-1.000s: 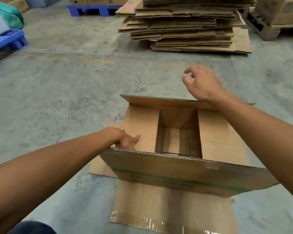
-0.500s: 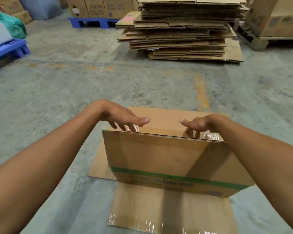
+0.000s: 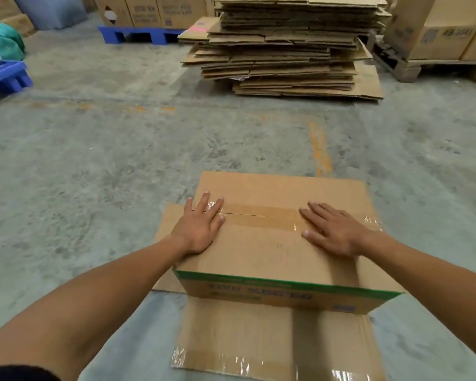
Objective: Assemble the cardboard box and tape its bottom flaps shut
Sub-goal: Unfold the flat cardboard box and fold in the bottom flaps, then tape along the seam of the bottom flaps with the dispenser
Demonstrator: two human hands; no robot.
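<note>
Cardboard box (image 3: 280, 251) sits upturned on the concrete floor (image 3: 94, 171), resting on flat cardboard sheets (image 3: 259, 342). My left hand (image 3: 201, 226) and right hand (image 3: 333, 229) lie flat and spread, holding nothing, pressing both flaps at the seam (image 3: 261, 215). Old tape (image 3: 275, 220) spans it. If I lift off carelessly, I judge the flaps could spring apart before fresh tape lands.

Brown cardboard box (image 3: 275, 254) on concrete floor, flaps shut, taped seam (image 3: 261, 215) up (green band along edge)
</note>
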